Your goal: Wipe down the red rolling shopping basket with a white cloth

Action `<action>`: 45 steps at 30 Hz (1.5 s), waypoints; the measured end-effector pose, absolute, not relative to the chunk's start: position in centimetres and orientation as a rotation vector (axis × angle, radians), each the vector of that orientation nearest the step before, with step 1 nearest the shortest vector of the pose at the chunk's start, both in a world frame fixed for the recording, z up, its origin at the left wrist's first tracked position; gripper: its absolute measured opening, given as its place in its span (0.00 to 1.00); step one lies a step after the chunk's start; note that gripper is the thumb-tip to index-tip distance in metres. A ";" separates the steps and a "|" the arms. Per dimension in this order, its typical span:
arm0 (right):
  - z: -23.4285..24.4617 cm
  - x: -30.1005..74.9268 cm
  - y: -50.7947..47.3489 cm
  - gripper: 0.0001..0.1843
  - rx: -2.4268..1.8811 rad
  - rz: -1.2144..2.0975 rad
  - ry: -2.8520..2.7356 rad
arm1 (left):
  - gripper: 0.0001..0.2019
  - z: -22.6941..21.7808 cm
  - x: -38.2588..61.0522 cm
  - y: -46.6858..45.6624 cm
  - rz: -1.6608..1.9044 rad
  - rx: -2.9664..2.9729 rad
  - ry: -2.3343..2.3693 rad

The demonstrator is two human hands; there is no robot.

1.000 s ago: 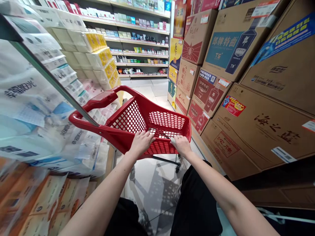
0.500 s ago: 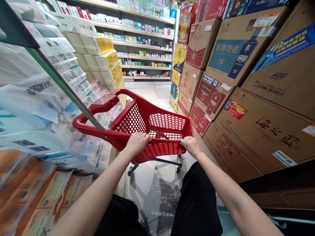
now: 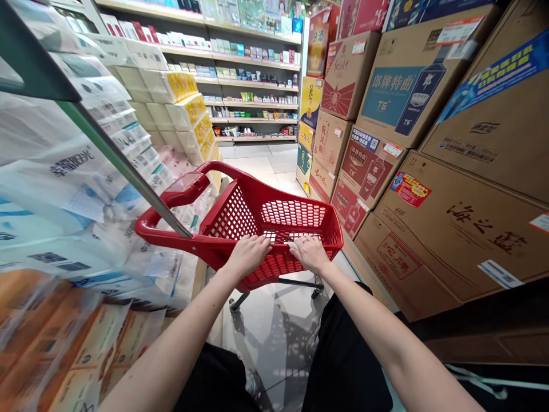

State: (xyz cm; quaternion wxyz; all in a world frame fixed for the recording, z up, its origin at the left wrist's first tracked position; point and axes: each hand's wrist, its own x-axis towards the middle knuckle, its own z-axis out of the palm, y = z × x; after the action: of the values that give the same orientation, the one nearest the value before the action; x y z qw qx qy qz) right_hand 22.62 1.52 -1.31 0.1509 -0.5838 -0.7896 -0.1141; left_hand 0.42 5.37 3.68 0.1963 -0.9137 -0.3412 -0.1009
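Note:
A red plastic shopping cart (image 3: pixel 266 268) stands sideways across the aisle in front of me, its handle end at the left. My left hand (image 3: pixel 251 253) is closed over the middle of the near rim, fingers curled to the inside. Closer to the cart's right end, my right hand (image 3: pixel 309 253) grips the same rim, and something small and whitish shows at its thumb. Through the lattice walls the basket floor shows, with a dark red patterned patch on it. A metal pole (image 3: pixel 124 163) with a dark green top rises from the handle end.
Stacked cartons (image 3: pixel 463 229) line the right side. Plastic-wrapped paper packs (image 3: pixel 81 194) pile up on the left, with orange packs (image 3: pixel 51 337) low in front. Shelves of small boxed goods (image 3: pixel 253 83) stand across the far end, beyond the tiled floor (image 3: pixel 274 166).
The cart has shifted slightly right and nearer in view. My right hand has slid left along the rim, closer to my left hand, which still grips it.

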 end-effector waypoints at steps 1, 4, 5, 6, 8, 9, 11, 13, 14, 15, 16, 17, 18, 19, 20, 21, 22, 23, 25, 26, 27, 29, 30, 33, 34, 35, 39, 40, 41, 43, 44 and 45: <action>-1.3 23.3 1.3 0.21 -1.662 -0.336 -2.298 | 0.15 4.0 0.1 5.5 -0.272 -2.578 -0.927; -1.8 25.7 0.8 0.17 -1.696 -0.383 -2.308 | 0.16 5.1 -1.7 5.9 -0.255 -2.561 -0.963; -2.0 26.4 0.7 0.17 -1.715 -0.396 -2.300 | 0.18 5.5 -2.3 6.0 -0.250 -2.532 -1.008; -2.1 26.9 0.7 0.17 -1.732 -0.406 -2.291 | 0.19 5.9 -2.9 6.1 -0.253 -2.504 -1.045; -2.5 27.6 0.6 0.18 -1.762 -0.417 -2.270 | 0.19 6.4 -3.6 6.2 -0.263 -2.482 -1.075; -2.6 27.8 0.6 0.18 -1.780 -0.418 -2.252 | 0.19 6.6 -3.7 6.2 -0.272 -2.475 -1.090; -2.7 27.5 0.7 0.17 -1.818 -0.415 -2.196 | 0.19 6.6 -3.2 6.1 -0.279 -2.488 -1.093; -2.6 26.6 0.8 0.17 -1.836 -0.407 -2.148 | 0.19 6.5 -2.2 6.0 -0.279 -2.513 -1.075; -2.4 25.8 0.8 0.17 -1.829 -0.400 -2.141 | 0.19 6.4 -1.7 6.0 -0.278 -2.525 -1.064; -2.2 24.8 1.0 0.17 -1.807 -0.392 -2.152 | 0.19 6.2 -1.2 5.9 -0.277 -2.532 -1.056; -1.9 23.8 1.1 0.17 -1.777 -0.377 -2.170 | 0.18 6.1 -0.8 5.9 -0.275 -2.538 -1.050; -1.7 22.6 1.3 0.18 -1.738 -0.360 -2.192 | 0.18 6.0 -0.4 5.8 -0.273 -2.543 -1.045; -1.4 21.5 1.5 0.18 -1.695 -0.351 -2.207 | 0.18 5.9 -0.2 5.8 -0.270 -2.549 -1.042; -1.1 20.5 1.7 0.18 -1.662 -0.352 -2.208 | 0.18 5.9 0.0 5.7 -0.267 -2.555 -1.040; -0.9 19.7 1.9 0.18 -1.640 -0.352 -2.204 | 0.18 5.8 0.1 5.7 -0.263 -2.562 -1.038; -0.7 19.3 2.0 0.17 -1.618 -0.353 -2.209 | 0.18 5.8 0.1 5.7 -0.260 -2.569 -1.036; -0.7 19.2 2.0 0.17 -1.603 -0.352 -2.220 | 0.19 5.8 0.1 5.6 -0.258 -2.573 -1.037; -0.7 19.5 2.1 0.16 -1.594 -0.346 -2.236 | 0.19 5.8 0.0 5.6 -0.258 -2.574 -1.037; -0.9 21.0 1.9 0.15 -1.604 -0.327 -2.271 | 0.19 5.9 0.0 5.6 -0.257 -2.571 -1.035; -1.1 22.0 1.8 0.15 -1.625 -0.317 -2.280 | 0.19 5.9 0.0 5.5 -0.257 -2.567 -1.035; -1.2 23.1 1.6 0.15 -1.657 -0.315 -2.274 | 0.19 6.0 0.1 5.4 -0.258 -2.564 -1.036; -1.4 25.1 1.2 0.15 -1.716 -0.329 -2.254 | 0.20 6.0 0.3 5.3 -0.258 -2.562 -1.038; -1.4 25.8 1.0 0.15 -1.738 -0.329 -2.243 | 0.20 6.1 0.4 5.2 -0.259 -2.562 -1.039; -1.0 26.0 0.7 0.17 -1.795 -0.305 -2.194 | 0.20 6.0 0.9 5.0 -0.265 -2.562 -1.046; -0.8 25.4 0.7 0.18 -1.801 -0.285 -2.186 | 0.20 6.0 1.1 4.9 -0.266 -2.562 -1.049; -0.5 24.6 0.8 0.19 -1.796 -0.262 -2.188 | 0.19 5.9 1.2 4.9 -0.268 -2.561 -1.052; 0.6 20.5 1.9 0.21 -1.652 -0.186 -2.268 | 0.18 5.7 1.6 4.9 -0.264 -2.564 -1.042; 0.7 19.8 2.1 0.21 -1.619 -0.185 -2.278 | 0.18 5.7 1.6 4.9 -0.266 -2.567 -1.034; 0.8 19.6 2.3 0.21 -1.595 -0.182 -2.292 | 0.18 5.8 1.6 4.9 -0.271 -2.570 -1.025; 0.6 20.5 2.4 0.21 -1.595 -0.180 -2.308 | 0.18 5.9 1.4 5.0 -0.286 -2.583 -1.006; 0.5 21.5 2.3 0.20 -1.620 -0.179 -2.310 | 0.18 6.0 1.2 5.1 -0.289 -2.594 -0.995; 0.2 22.8 2.1 0.20 -1.662 -0.178 -2.300 | 0.18 6.1 1.0 5.2 -0.286 -2.608 -0.985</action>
State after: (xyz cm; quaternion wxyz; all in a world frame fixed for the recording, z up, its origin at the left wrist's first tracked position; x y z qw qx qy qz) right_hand 22.78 2.08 0.24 0.1489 -0.5780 -0.8000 -0.0618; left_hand 1.04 5.16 6.13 0.1690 -0.9172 -0.3464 -0.1008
